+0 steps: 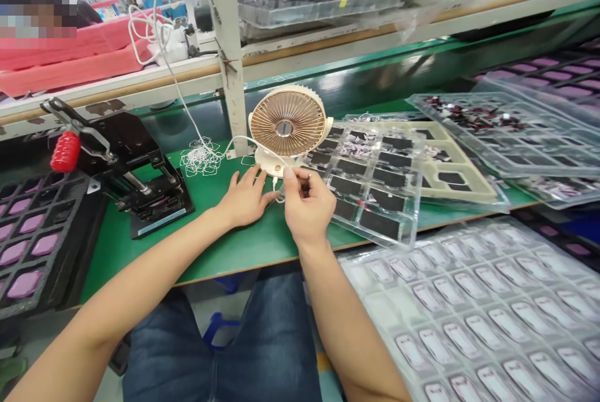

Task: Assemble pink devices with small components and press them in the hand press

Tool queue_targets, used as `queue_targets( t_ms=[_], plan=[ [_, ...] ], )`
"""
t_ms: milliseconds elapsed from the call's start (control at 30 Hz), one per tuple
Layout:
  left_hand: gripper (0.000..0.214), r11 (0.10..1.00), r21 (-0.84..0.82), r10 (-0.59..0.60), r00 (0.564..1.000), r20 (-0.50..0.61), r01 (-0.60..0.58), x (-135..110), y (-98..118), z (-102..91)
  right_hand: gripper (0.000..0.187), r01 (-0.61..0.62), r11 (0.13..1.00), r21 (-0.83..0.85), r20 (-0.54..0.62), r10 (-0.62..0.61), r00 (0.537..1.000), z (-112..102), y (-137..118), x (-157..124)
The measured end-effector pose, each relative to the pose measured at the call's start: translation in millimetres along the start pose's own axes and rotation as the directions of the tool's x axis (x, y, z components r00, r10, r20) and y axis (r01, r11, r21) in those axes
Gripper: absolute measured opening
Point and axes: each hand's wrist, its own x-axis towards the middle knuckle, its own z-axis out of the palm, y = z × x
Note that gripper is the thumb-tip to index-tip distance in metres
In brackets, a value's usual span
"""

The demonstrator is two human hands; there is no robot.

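The green bench (pixel 244 246) is ringed by clear trays (pixel 370 183) within arm's reach. A small desk fan (pixel 287 124) stands at its middle, facing the seat. The left hand (pixel 244 199) lies open and flat, steadying. The right hand (pixel 307 205) pinches a tiny part, too small to identify, just beside the fan's base.

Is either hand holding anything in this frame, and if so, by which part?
The right hand pinches a small part at its fingertips; too small to identify or tell the hold. The left hand lies flat on the green table, holding nothing.
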Motion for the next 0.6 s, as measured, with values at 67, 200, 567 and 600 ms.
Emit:
queue_targets(
  t_ms=[67,200,567,600],
  plan=[
    [0.064,1.0,0.012,0.005,1.0,-0.007,-0.004,-4,-8,-0.9,0.027,0.003,1.0,-0.004,-0.008,-0.003,1.0,0,0,0],
    [0.051,0.999,0.03,-0.01,0.997,-0.07,0.012,-16,-12,-6.5,0.028,-0.001,1.0,-0.015,-0.003,0.001,1.0,-1,1,0],
    [0.049,0.991,0.127,-0.036,0.994,-0.107,0.049,20,-23,-3.1,0.031,-0.004,0.999,-0.043,0.004,0.004,1.0,-1,3,-1],
    [0.047,0.988,0.146,-0.036,0.994,-0.099,0.051,15,-25,-3.7,0.031,-0.007,0.999,-0.038,0.006,0.007,1.0,-1,3,-1]
  ],
)
